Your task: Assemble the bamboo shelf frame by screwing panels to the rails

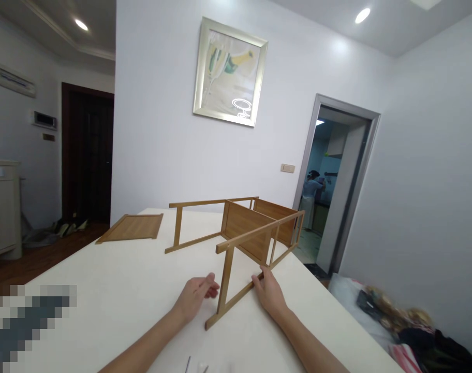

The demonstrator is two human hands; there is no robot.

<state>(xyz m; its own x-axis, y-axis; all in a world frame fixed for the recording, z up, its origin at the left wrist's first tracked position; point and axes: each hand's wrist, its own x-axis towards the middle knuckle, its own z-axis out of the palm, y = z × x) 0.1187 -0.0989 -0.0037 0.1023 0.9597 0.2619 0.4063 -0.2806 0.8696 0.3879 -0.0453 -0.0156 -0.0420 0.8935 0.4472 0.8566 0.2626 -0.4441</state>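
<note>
Right fingers (264,273) clamp the wooden frame (244,228); left fingers (212,293) curl, grip unclear; crossbar (225,278) between, 1 panel (135,228) beyond.

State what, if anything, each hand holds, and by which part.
The right hand touches the near lower rail of the wooden frame; whether it grips cannot be told. The left hand, loosely curled beside it, shows nothing held.

A picture (231,72) hung on the wall (154,129) between a dark door (93,155) and a doorway (353,199) framing a person (309,187).
</note>
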